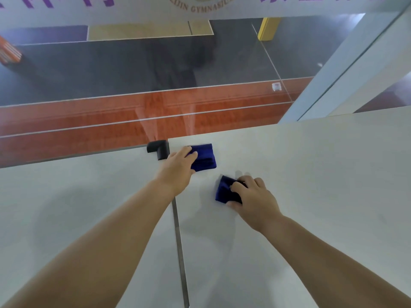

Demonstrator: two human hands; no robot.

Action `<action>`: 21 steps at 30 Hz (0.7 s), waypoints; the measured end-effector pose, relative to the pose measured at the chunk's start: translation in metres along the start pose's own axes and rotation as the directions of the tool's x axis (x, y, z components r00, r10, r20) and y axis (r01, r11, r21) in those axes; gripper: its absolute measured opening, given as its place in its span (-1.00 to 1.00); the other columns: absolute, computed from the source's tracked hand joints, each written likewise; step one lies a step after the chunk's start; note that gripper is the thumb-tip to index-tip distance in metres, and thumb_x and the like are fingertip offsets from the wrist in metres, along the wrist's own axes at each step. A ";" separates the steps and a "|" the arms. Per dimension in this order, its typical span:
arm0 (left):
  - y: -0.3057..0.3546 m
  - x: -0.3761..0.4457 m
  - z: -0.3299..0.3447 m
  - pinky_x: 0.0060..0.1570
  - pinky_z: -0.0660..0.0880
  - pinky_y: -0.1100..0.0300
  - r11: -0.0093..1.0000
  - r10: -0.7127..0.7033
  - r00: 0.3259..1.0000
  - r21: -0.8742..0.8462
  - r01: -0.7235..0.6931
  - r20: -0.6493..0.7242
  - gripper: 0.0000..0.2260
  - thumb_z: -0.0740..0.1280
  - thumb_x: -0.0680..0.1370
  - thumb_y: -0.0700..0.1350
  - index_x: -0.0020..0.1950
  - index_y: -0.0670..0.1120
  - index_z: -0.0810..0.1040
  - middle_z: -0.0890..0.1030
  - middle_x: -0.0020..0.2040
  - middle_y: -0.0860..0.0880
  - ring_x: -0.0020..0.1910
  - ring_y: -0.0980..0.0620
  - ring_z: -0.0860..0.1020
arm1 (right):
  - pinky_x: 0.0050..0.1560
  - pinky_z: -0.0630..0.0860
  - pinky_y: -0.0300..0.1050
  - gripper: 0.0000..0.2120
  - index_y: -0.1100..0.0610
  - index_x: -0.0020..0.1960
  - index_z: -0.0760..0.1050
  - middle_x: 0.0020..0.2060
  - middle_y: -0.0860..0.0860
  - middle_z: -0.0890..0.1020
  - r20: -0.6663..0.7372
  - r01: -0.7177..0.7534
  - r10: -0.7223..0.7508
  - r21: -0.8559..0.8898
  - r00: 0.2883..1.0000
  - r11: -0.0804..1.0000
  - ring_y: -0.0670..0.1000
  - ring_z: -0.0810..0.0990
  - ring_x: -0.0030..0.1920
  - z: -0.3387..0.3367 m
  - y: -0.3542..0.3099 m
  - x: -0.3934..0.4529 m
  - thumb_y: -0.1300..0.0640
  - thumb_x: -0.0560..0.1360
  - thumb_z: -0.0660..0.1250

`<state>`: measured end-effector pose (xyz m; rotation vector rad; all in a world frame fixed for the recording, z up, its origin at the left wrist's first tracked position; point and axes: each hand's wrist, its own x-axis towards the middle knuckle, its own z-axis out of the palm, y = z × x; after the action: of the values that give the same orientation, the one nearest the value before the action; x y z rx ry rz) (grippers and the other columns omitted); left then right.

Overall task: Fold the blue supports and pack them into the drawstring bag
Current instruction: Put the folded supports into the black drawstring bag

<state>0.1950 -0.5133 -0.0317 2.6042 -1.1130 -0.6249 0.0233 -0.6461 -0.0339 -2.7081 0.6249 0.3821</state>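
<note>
On the pale grey tabletop (311,174), two folded dark-blue fabric supports: far one (205,157) near black rubber corner guard (159,148), L hand (179,168) gripping its edge; near one (224,189) w/ R hand (253,197) clamped over it

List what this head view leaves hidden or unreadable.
- Drawstring bag: not in the head view.
- Near blue support: mostly covered by the right hand; fold state unclear.
- Far blue support: left end under the left hand.
- Purple wall lettering: cut by the top edge.
</note>
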 end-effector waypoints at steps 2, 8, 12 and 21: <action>0.002 -0.008 0.005 0.34 0.31 0.03 1.000 0.000 1.000 0.003 0.000 -0.012 -0.57 0.27 0.58 -0.14 0.44 -0.16 0.32 0.27 0.44 -0.09 0.31 -0.17 0.35 | 0.04 0.42 -0.05 -0.67 0.03 0.24 0.42 0.28 -0.02 0.39 0.005 -0.007 0.007 0.001 1.000 1.000 0.11 0.30 0.22 -0.001 0.000 -0.003 -0.06 0.52 0.25; 0.011 -0.054 0.019 0.32 0.32 0.08 0.994 -0.052 0.999 -0.096 0.052 0.004 -0.64 0.29 0.57 -0.05 0.32 -0.17 0.45 0.22 0.41 -0.10 0.30 -0.14 0.36 | 0.12 0.43 -0.02 -0.66 0.00 0.28 0.43 0.26 -0.04 0.41 0.089 -0.060 0.055 0.050 0.994 0.997 0.09 0.31 0.22 -0.008 0.003 -0.022 -0.10 0.57 0.16; 0.013 -0.082 0.026 0.28 0.29 0.15 0.923 -0.180 0.983 -0.339 0.181 0.035 -0.71 0.22 0.61 -0.05 0.18 -0.18 0.60 0.27 0.42 -0.10 0.30 -0.11 0.39 | 0.09 0.46 0.01 -0.67 0.01 0.00 0.60 0.11 -0.06 0.50 0.145 -0.156 0.120 0.272 0.982 0.950 0.08 0.41 0.14 -0.007 0.010 -0.041 -0.07 0.60 0.09; 0.017 -0.102 0.033 0.00 0.43 0.13 0.783 -0.366 0.916 -0.478 0.398 0.163 -0.47 0.45 0.45 -0.13 0.36 -0.08 0.34 0.36 0.23 -0.07 0.07 -0.03 0.43 | 0.06 0.47 0.02 -0.62 0.02 0.23 0.38 0.13 0.01 0.50 0.188 -0.315 0.271 0.274 0.944 0.909 0.12 0.37 0.18 -0.004 0.016 -0.052 0.05 0.46 0.38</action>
<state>0.1053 -0.4526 -0.0251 2.3489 -0.3392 -0.9403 -0.0281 -0.6415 -0.0172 -2.2761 0.9676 0.5098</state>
